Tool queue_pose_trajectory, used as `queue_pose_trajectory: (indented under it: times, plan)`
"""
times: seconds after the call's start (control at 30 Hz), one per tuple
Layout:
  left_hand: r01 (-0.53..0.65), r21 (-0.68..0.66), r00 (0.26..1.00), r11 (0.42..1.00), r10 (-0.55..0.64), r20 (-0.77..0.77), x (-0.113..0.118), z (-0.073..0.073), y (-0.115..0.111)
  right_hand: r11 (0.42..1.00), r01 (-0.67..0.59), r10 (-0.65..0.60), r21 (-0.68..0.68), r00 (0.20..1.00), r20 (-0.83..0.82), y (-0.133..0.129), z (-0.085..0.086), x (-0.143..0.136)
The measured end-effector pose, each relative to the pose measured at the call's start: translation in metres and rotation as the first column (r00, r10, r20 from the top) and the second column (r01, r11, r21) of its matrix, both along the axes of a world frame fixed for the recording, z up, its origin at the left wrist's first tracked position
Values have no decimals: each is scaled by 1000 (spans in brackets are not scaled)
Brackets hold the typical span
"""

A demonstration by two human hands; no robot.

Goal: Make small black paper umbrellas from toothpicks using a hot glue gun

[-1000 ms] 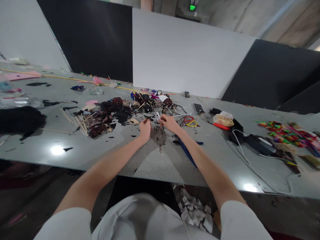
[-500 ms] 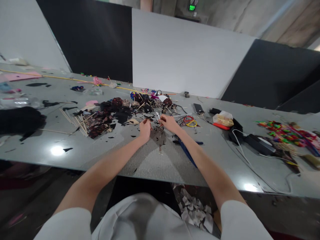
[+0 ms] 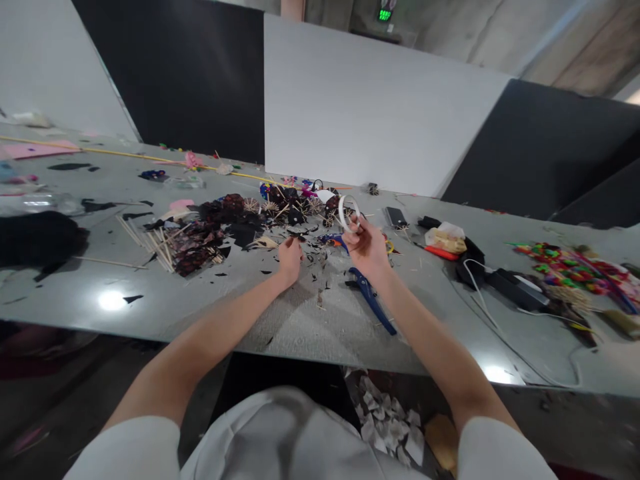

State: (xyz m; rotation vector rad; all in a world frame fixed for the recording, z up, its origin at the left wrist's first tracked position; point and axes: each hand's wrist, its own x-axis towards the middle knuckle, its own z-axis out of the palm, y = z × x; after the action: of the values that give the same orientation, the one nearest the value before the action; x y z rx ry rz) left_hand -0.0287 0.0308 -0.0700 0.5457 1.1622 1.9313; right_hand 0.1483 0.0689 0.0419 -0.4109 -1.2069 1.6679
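My right hand (image 3: 367,248) is raised above the table and closed on a thin white ring that looks like a roll of tape (image 3: 342,212), tilted up on its edge. To its left, low over the table, my left hand (image 3: 290,259) is closed in a pinch. Something small and dark shows at its fingertips, too small to name. Black scraps (image 3: 316,259) lie between the hands. Under my right wrist rests a blue-handled hand tool (image 3: 373,303). A blue and orange object (image 3: 334,240) is partly hidden behind my right fingers.
Behind my hands sits a heap of dark fabric pieces and stick bundles (image 3: 295,208). Thin wooden sticks (image 3: 161,250) with dark patterned fabric lie left. Rightward are a phone (image 3: 395,217), a black adapter (image 3: 517,290) with a white cable, and colourful trimmings (image 3: 555,260). Upright panels (image 3: 350,100) stand behind.
My right hand has moved away from the left one, up and to the right, bringing the white roll into view. My left hand has stayed nearly in place, still pinched.
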Motion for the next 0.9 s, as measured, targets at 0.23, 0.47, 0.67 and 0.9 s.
queue_pose_trajectory:
  times: [0.23, 0.47, 0.67, 0.9]
  plan:
    - [-2, -10, 1000, 1000, 3, 3, -1, -2, 4, 996, -87, 88, -4, 996, 29, -48, 17, 18]
    - [9, 36, 1000, 999, -8, -26, 1, 0, 0, 989, -149, 149, 4, 989, 12, -65, 27, 19]
    - [13, 36, 1000, 999, -13, -10, 0, -1, 2, 987, -163, 162, 15, 986, 44, -64, 25, 19]
    - [155, 98, 970, 983, -133, -202, 3, 1, -1, 961, 123, -181, 246, 955, 233, -21, -19, 42]
